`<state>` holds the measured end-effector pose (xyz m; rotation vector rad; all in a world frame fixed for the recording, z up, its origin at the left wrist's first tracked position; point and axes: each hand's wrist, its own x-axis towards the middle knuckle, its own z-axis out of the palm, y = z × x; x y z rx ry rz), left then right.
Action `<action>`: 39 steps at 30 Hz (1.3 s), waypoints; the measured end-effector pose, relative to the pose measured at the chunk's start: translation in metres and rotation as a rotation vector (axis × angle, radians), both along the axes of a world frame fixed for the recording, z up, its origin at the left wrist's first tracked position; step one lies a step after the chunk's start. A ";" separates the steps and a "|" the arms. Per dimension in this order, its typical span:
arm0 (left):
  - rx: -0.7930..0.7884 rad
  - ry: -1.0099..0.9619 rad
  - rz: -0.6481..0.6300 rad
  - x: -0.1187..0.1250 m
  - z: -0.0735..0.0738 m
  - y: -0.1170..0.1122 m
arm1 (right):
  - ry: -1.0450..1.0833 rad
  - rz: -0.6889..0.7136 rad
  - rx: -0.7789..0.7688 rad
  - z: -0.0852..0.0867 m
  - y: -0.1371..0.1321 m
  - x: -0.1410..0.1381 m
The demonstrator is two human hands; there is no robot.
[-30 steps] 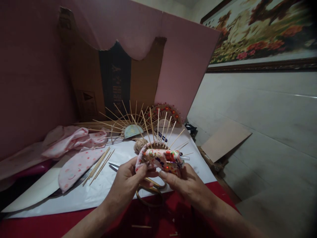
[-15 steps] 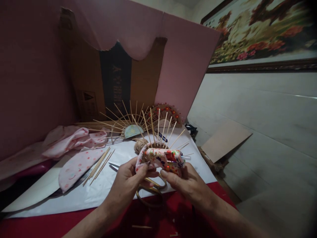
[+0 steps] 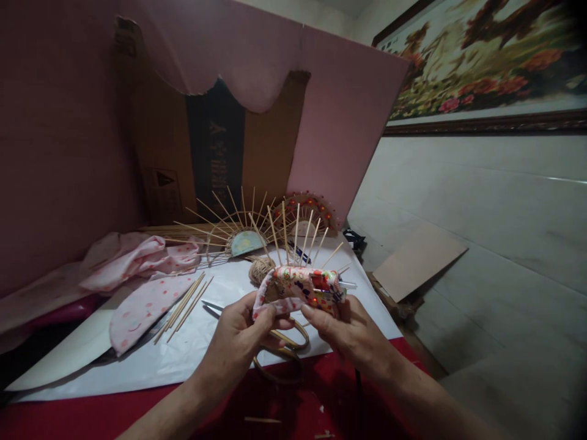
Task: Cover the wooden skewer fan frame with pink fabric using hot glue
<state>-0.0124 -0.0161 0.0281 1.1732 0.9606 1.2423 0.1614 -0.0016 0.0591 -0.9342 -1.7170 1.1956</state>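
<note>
**Two hands hold a fabric-covered skewer fan above a crowded craft table**

Both hands are raised just above the table's near edge. The left hand [image 3: 238, 335] pinches the left end of a fabric-covered skewer fan [image 3: 293, 287] between thumb and fingers. The right hand [image 3: 353, 333] is closed around its right end from below. Thin wooden sticks rise from the fan's top in a spread.

A white sheet [image 3: 183, 357] covers most of the table, and a red cloth [image 3: 293, 406] shows along the near edge. The table's right edge runs diagonally just beside the right hand; beyond it lies pale tiled floor [image 3: 504, 244] with a flat board [image 3: 417, 256] on it. A cardboard backdrop [image 3: 266, 140] closes off the back and left. The widest bare stretch is white sheet to the left of the left hand.

Loose skewers [image 3: 183, 300] and a pink half-round cloth piece [image 3: 137, 311] lie left, near a crumpled pink cloth [image 3: 137, 256]. A twine ball [image 3: 260, 269], a second skewer fan [image 3: 241, 241] and a red-beaded fan [image 3: 305, 208] crowd the space behind the hands.

Scissors [image 3: 287, 351] lie under the hands, the handles partly covered. A pale tip and a small red glow show at the held fan's right end; what they belong to is unclear. Both forearms are cut off at the bottom edge, and the table's far left is too dim to read.
</note>
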 end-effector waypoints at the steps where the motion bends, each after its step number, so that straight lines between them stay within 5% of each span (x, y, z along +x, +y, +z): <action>1: 0.000 -0.004 0.004 0.000 0.000 0.000 | -0.002 0.004 0.003 0.002 0.000 0.000; 9: 0.011 0.014 -0.017 0.000 0.001 0.000 | 0.019 0.121 0.045 0.018 -0.004 -0.007; 24: 0.031 -0.033 -0.056 -0.002 -0.007 0.004 | 0.008 0.140 -0.039 -0.003 -0.006 -0.003; 32: 0.009 0.023 -0.017 0.000 -0.001 0.001 | -0.006 -0.007 0.015 -0.008 0.002 0.001; 39: 0.033 -0.005 -0.041 -0.001 -0.004 0.003 | 0.013 0.140 -0.015 -0.004 -0.003 -0.004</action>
